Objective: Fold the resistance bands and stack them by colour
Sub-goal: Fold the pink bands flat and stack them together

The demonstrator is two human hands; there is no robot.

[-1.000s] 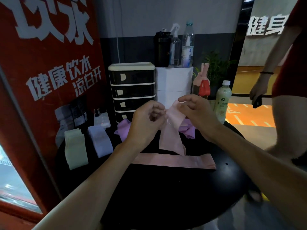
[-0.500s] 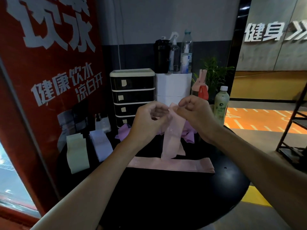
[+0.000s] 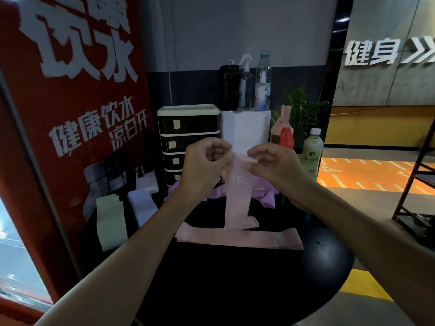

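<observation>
Pink band (image 3: 237, 198), top edge pinched in grip of left hand (image 3: 202, 170) and right hand (image 3: 275, 170), hanging below

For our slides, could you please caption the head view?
Left hand and right hand pinch a hanging pink band over a flat pink band on the black table.

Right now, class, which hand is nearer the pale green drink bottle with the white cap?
Right. The right hand pinches the hanging pink band just left of the pale green drink bottle; the left hand pinches the same band farther left, across it from the bottle.
</observation>
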